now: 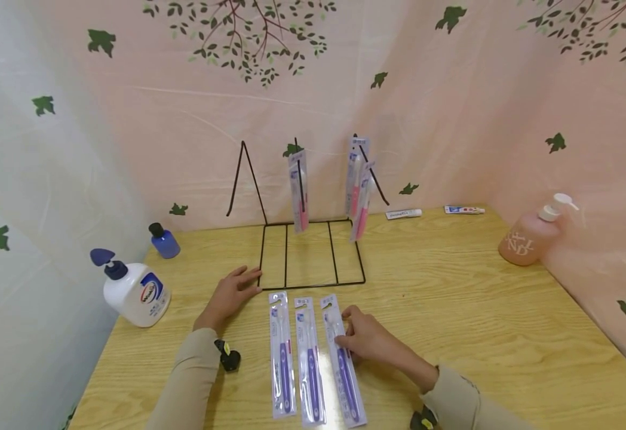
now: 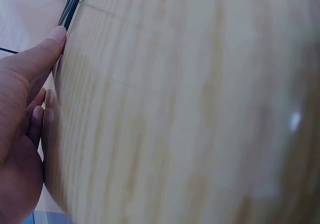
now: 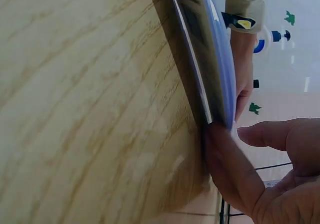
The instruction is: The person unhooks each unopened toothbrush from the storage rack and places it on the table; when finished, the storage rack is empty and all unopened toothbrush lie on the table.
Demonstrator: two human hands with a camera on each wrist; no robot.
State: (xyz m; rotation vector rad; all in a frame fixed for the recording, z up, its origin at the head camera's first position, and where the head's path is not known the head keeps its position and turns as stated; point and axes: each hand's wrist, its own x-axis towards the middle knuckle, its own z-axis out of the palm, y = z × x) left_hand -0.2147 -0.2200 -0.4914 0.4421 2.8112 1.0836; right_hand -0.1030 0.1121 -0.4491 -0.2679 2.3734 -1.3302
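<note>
Three packaged purple toothbrushes lie side by side on the wooden table: a left one (image 1: 284, 370), a middle one (image 1: 313, 379) and a right one (image 1: 349, 382). My right hand (image 1: 369, 337) pinches the right pack by its outer edge, near the brush head. In the right wrist view, that pack (image 3: 220, 58) is tilted, with fingers beneath its edge and the thumb over it. My left hand (image 1: 230, 298) rests at the front left corner of a black wire rack (image 1: 285, 257), its fingertips and thumb touching the wire.
Pink toothbrush packs hang on the rack's hooks: one in the middle (image 1: 299, 197), two at right (image 1: 364, 203). Two toothpaste tubes (image 1: 404, 214) lie behind, to the right. A pink pump bottle (image 1: 528, 239) stands right; a white pump bottle (image 1: 138, 295) and small blue bottle (image 1: 165, 243) stand left.
</note>
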